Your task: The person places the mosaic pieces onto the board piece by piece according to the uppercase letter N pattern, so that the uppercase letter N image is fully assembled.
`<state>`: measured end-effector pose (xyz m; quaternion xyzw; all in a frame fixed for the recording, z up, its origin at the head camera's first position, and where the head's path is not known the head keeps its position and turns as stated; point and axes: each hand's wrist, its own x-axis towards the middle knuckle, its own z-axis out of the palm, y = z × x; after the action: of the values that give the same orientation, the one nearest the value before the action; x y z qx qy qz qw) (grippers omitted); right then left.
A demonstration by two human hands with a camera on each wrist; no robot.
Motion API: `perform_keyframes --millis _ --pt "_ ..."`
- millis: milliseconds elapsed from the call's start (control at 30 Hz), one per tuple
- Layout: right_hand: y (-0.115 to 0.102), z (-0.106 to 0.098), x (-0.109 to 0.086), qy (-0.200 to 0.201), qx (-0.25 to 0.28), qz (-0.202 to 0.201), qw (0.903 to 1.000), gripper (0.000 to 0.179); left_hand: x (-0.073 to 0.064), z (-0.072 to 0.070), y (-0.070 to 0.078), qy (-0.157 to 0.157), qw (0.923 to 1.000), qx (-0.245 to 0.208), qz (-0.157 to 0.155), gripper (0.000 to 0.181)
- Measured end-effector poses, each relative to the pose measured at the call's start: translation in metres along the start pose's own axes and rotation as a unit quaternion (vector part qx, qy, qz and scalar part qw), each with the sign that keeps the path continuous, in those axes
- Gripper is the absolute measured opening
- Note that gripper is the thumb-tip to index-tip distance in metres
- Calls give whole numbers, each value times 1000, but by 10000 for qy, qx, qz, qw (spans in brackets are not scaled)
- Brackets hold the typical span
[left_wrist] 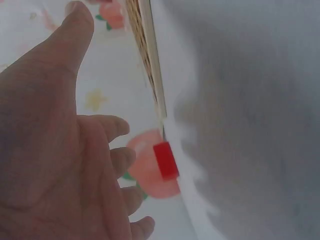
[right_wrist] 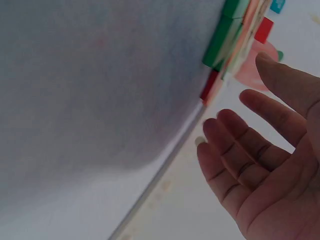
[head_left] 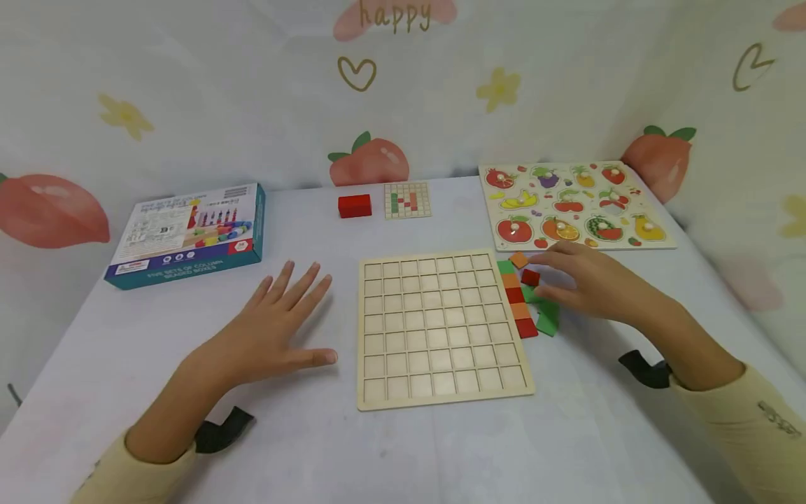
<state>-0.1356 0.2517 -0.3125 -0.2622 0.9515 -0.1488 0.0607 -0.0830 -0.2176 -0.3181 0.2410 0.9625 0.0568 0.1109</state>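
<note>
A wooden grid board (head_left: 441, 329) lies flat, its squares bare. Along its right edge are green, orange and red square tiles (head_left: 514, 295), with a looser cluster of green tiles (head_left: 548, 318) beside them. My right hand (head_left: 588, 283) hovers over this cluster, thumb and fingers apart with nothing between them. Its index fingertip is close to a loose orange tile (head_left: 519, 260); whether they touch I cannot tell. A red tile (head_left: 531, 278) lies below that one. Left of the board, my left hand (head_left: 267, 343) is spread palm down, holding nothing.
Behind the board are a red block (head_left: 355, 206) and a small pattern card (head_left: 408, 201). A fruit puzzle board (head_left: 579, 206) lies at the back right, near my right hand. On the back left sits a boxed toy set (head_left: 189, 234). A printed cloth backdrop (head_left: 428, 91) rises behind.
</note>
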Motion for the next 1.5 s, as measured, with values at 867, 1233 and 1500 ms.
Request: perform_keyframes --millis 867,1233,1500 --pt "5 3 72 -805 1351 520 9862 21 13 17 40 -617 9944 121 850 119" --pt "0 -3 59 -354 2020 665 9765 13 12 18 41 -658 9945 29 809 119" --pt "-12 -3 48 -324 3277 630 9421 18 14 19 42 -718 9944 52 775 119"
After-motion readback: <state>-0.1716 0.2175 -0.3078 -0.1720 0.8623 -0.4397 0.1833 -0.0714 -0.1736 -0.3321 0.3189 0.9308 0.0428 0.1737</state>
